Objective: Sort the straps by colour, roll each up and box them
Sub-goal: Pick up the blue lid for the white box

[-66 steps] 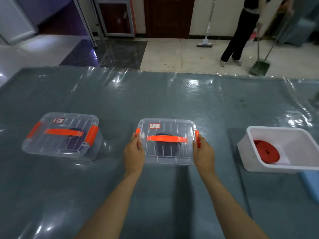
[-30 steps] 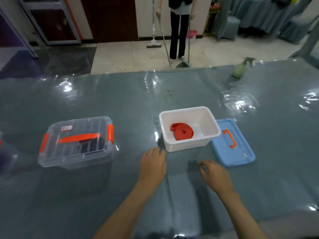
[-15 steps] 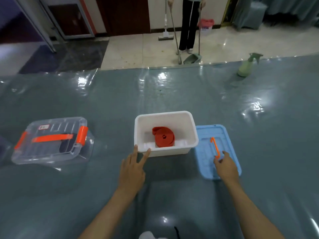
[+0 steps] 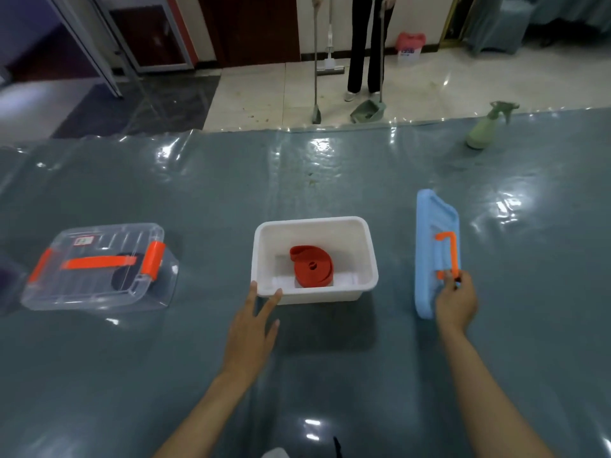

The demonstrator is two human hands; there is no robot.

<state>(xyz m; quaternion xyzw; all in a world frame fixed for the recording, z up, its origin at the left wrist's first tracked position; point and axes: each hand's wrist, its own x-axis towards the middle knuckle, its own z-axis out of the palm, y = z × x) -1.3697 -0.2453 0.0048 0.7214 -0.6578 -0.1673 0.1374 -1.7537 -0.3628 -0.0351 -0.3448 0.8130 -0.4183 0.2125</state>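
Gripping the orange handle (image 4: 450, 256) of a blue lid (image 4: 431, 246), the right hand (image 4: 457, 300) held it tilted up beside a white box (image 4: 370, 259) containing a rolled red strap (image 4: 311, 266); the left hand (image 4: 253, 328), fingers spread, touched the box's near corner on the plastic-covered surface (image 4: 297, 180), where a lidded clear box (image 4: 96, 266) stood well apart.

Both bare forearms reach forward from the bottom edge, the left angling up from the centre, the right from the lower right; the left hand (image 4: 254, 328) lies flat, fingers straight and spread, fingertips (image 4: 253, 287) pointing away, back of the hand up; the right hand (image 4: 457, 300) is curled, fingers and thumb pinched together, wrist straight.
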